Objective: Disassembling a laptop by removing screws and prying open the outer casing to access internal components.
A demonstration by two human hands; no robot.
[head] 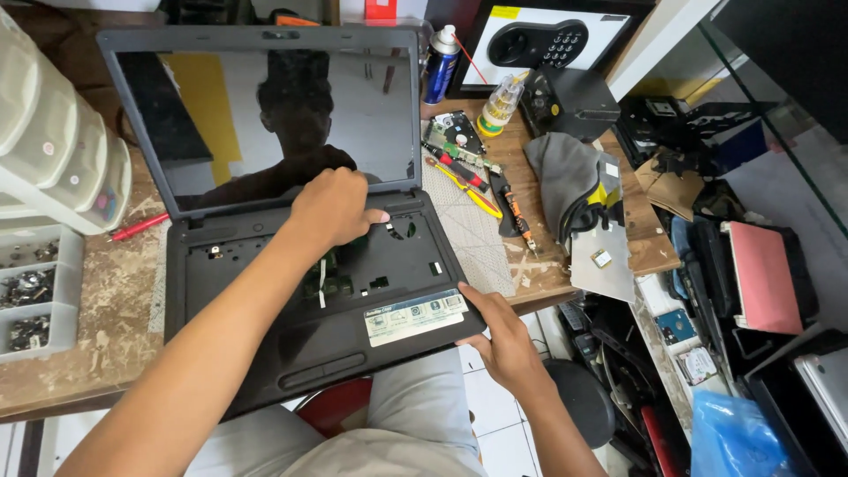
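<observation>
Laptop [291, 265], one, keyboard removed, is lying open on the desk [106, 318]. Left hand [331, 208] is pressing curled fingers into its tray; right hand [503, 340] is clamping fingers on its front corner. Two screwdrivers [468, 185] are lying beside it.

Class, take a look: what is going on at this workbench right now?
A person works on an open black laptop whose keyboard is off. The left hand reaches into the bare keyboard bay near the hinge, while the right hand grips the laptop's front right corner. Screwdrivers, a spray can and a grey cloth lie on the wooden bench.
</observation>
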